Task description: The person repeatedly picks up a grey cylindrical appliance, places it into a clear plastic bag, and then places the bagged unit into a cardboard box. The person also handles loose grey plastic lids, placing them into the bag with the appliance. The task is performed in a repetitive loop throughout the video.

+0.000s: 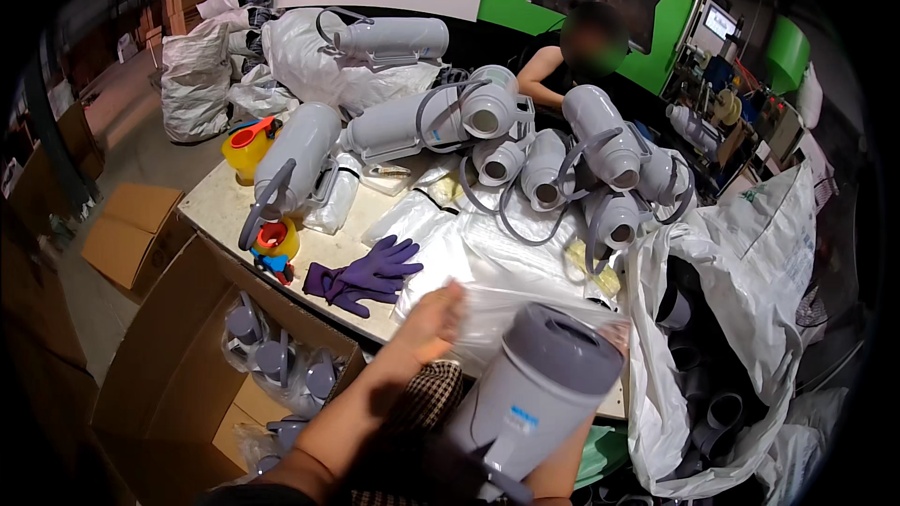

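Observation:
My left hand (437, 323), blurred, has its fingers closed at the near edge of a clear plastic bag (492, 306) at the front of the table. That film stretches across towards my right hand (617, 334), which is mostly hidden behind a grey vacuum jug (534, 400). Close to me, the jug leans over my right forearm, with its dark grey lid uppermost and its handle low. Blue print marks its side. More clear plastic bags (503, 232) lie stacked flat beyond my hands. Left of them rests a pair of purple work gloves (373, 274).
Several grey jug bodies (401, 130) crowd the table (225, 207). At lower left, an open cardboard box (169, 379) holds bagged jugs. A white woven sack (654, 379) of dark parts stands right. Yellow tape dispensers (278, 239) sit left. A person (545, 77) works opposite.

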Available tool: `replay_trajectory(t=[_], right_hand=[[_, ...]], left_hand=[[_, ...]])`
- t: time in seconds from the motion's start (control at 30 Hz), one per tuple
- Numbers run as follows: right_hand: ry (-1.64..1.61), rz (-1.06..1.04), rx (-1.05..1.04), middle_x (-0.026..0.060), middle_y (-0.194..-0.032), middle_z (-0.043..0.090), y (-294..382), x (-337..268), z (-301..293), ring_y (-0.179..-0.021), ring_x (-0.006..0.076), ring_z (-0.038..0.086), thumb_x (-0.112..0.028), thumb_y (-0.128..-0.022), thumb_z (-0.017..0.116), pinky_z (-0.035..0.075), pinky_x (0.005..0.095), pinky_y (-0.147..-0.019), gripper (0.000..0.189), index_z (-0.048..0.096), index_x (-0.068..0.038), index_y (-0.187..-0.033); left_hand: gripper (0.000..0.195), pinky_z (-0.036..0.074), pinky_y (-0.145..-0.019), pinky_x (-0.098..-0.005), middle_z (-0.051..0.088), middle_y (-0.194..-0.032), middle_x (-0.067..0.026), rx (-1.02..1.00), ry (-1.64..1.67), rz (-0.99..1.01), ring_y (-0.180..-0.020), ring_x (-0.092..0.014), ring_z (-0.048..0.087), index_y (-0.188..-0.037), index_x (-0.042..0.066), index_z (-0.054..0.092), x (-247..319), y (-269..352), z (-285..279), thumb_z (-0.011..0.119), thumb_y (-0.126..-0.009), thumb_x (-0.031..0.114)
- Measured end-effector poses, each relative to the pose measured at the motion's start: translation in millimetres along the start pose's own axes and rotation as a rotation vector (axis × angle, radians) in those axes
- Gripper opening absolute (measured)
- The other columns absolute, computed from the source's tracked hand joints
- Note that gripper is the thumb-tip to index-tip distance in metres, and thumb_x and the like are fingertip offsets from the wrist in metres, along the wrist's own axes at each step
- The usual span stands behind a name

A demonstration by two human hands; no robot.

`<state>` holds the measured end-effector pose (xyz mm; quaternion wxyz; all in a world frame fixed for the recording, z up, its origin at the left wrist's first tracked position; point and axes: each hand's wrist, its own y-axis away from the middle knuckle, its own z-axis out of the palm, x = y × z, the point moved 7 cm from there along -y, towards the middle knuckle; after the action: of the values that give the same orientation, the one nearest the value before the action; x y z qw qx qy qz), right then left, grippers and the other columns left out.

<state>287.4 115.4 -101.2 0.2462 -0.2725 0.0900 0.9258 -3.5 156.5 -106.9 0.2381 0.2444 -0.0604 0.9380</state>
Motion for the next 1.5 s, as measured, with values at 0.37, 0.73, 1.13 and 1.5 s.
replay_trajectory(t=[0.37, 0.73, 1.13, 1.5], right_hand=[[1.017, 0.212, -0.936, 0.0057, -0.07, 0.052, 254.4, -31.6, -91.3, -0.062, 0.016, 0.051, -0.002, -0.076, 0.064, 0.041, 0.0297, -0.055, 0.042, 0.054, 0.001, -0.116], [1.365, -0.594, -0.776, 0.0088, -0.077, 0.054, 273.5, 28.4, -29.9, -0.069, 0.0191, 0.055, -0.035, -0.056, 0.093, 0.043, 0.0293, -0.06, 0.112, 0.031, 0.002, -0.142], [0.278, 0.534, -2.412, 0.0054, -0.091, 0.057, 507.2, 195.5, 74.1, -0.087, 0.0195, 0.056, -0.042, -0.09, 0.061, 0.047, 0.0318, -0.079, 0.039, 0.065, -0.008, -0.108], [1.142, -0.129, -1.544, 0.0131, -0.099, 0.064, 271.0, 142.1, 87.2, -0.096, 0.0303, 0.06, -0.001, -0.071, 0.061, 0.047, 0.0397, -0.086, 0.037, 0.065, -0.006, -0.107]], left_hand=[[0.011, 0.041, -0.083, -0.0411, 0.059, -0.098, -0.0115, -1.106, -1.29, -0.006, -0.095, -0.028, 0.053, -0.099, 0.005, 0.061, -39.4, 181.2, 53.2, 0.056, -0.089, 0.007], [0.028, 0.05, -0.059, -0.037, 0.06, -0.068, -0.0119, -0.525, -1.809, 0.155, -0.066, -0.029, 0.063, -0.081, 0.007, 0.064, -41.8, 306.6, 79.8, 0.074, -0.08, 0.033], [0.024, 0.05, -0.074, -0.0307, 0.066, -0.092, -0.0074, 1.301, -0.348, 1.113, -0.079, -0.015, 0.06, -0.098, -0.002, 0.066, 40.0, 541.5, -35.8, 0.06, -0.092, 0.02], [0.017, 0.051, -0.069, -0.0465, 0.063, -0.074, -0.0167, 1.36, -2.276, -0.138, -0.072, -0.04, 0.06, -0.07, 0.003, 0.067, 101.0, 525.0, -109.5, 0.067, -0.06, 0.017]])
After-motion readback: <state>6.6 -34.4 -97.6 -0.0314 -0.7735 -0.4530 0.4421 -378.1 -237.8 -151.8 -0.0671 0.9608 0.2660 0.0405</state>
